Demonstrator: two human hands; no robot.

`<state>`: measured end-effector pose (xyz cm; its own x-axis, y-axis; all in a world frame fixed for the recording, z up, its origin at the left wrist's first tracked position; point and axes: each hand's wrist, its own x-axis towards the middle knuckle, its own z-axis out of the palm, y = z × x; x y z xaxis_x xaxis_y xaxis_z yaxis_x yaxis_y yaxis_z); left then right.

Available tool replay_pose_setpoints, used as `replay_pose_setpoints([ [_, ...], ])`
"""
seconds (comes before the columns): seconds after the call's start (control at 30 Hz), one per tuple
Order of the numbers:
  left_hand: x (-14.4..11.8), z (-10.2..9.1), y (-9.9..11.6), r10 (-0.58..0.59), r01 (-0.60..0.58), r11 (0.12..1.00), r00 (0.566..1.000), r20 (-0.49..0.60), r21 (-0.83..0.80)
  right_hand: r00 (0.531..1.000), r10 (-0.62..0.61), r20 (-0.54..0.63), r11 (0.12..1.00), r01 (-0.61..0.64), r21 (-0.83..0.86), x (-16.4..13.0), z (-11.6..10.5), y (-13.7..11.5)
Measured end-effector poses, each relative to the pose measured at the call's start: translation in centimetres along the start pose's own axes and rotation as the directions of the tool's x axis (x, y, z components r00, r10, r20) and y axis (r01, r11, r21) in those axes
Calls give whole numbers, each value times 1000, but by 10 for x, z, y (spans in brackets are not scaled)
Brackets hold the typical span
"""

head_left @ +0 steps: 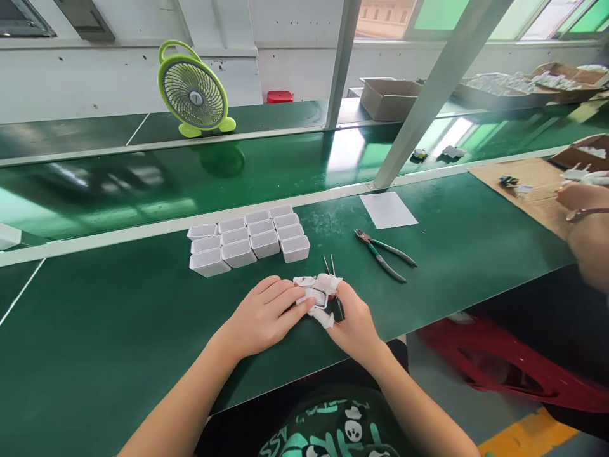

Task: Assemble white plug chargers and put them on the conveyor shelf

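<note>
Between my two hands is a small white plastic casing [314,297], its rectangular open side facing up. My left hand [270,312] grips its left side with the fingers closed along it. My right hand [351,317] pinches the right side, and white wraps cover its thumb and a fingertip. Metal tweezers [332,263] show behind the casing, their tips pointing away from me; whether the right hand holds them I cannot tell. Beyond my hands, several white rectangular cups [238,254] stand in rows. Green-handled cutting pliers [383,254] lie to the right of my hands, jaws pointing away.
A white paper sheet [389,210] lies behind the pliers. A green conveyor belt [285,162] runs past the bench, with small parts [451,152] on it. Beyond stand a green fan [195,92] and a cardboard box [387,98]. A co-worker's hand [583,198] is at right, over cardboard.
</note>
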<state>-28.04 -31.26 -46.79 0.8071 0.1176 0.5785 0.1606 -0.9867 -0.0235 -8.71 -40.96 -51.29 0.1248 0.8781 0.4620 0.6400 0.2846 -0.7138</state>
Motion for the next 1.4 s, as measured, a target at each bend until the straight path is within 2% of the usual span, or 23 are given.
replay_pose_setpoints([
  [0.13,0,3,-1,-67,70,992,997,27,-105,1000,-13,13,1000,13,13,-1,0,2],
  [0.3,0,7,3,-132,131,982,991,1,-136,996,-33,79,999,35,-19,-2,-4,4],
  [0.4,2,8,8,-249,242,947,969,-5,-214,993,-75,88,996,79,-46,-1,-7,4],
  [0.57,5,8,13,-422,411,827,905,62,-384,951,-207,229,968,234,-96,5,-12,4],
  [0.63,5,7,13,-538,476,728,843,20,-493,940,-212,267,961,250,-120,7,-14,4],
  [0.7,4,7,12,-650,518,627,760,-24,-581,935,-212,283,958,256,-128,8,-16,4],
  [0.73,4,7,11,-675,534,592,738,-10,-604,933,-213,289,958,257,-125,9,-17,4],
  [0.77,4,7,11,-674,550,569,738,36,-611,931,-215,296,959,259,-119,9,-17,4],
  [0.87,4,11,11,-608,596,527,763,221,-606,920,-223,321,954,274,-123,9,-18,5],
  [0.93,4,15,12,-604,599,517,761,235,-611,913,-235,333,945,295,-142,9,-18,6],
  [1.1,3,23,13,-628,571,510,759,175,-644,905,-252,343,936,318,-151,12,-18,6],
  [1.23,0,21,12,-635,551,485,756,159,-679,923,-225,313,950,279,-138,15,-24,-1],
  [1.3,-3,19,9,-686,502,456,725,69,-735,950,-168,263,974,201,-101,13,-30,-4],
  [1.4,-7,16,5,-765,387,456,631,-130,-802,979,-16,203,999,9,32,7,-32,-7],
])
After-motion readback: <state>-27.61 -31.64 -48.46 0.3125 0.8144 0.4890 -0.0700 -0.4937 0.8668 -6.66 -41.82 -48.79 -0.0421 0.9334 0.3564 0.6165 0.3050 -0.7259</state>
